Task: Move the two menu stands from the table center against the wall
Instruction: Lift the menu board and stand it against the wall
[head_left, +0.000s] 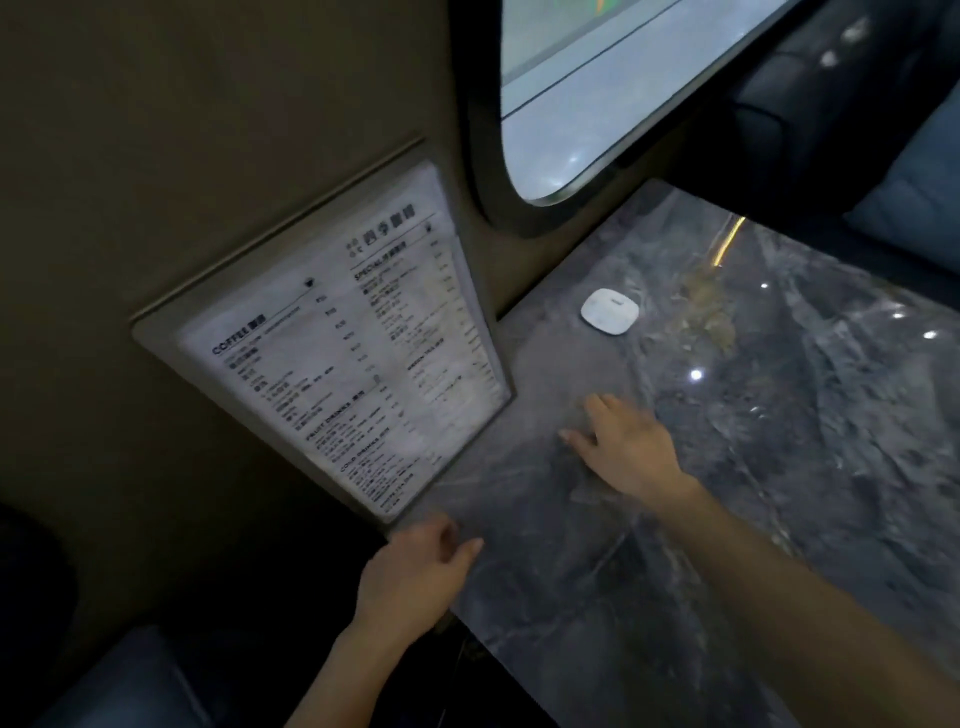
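A menu stand (337, 338), a clear frame with white printed sheets, stands upright against the dark wall (182, 156) at the table's left edge. A second stand cannot be told apart from it. My left hand (415, 571) hovers at the table's near left corner just below the stand's lower edge, fingers loosely curled and holding nothing. My right hand (623, 447) lies over the grey marble table (727, 519) to the right of the stand, fingers spread, nothing in it.
A small white rounded device (609, 312) lies on the table near the wall, beyond my right hand. A rounded window (597, 104) is set in the wall above. Dark upholstered seats sit at the far right (909, 197) and lower left (130, 675).
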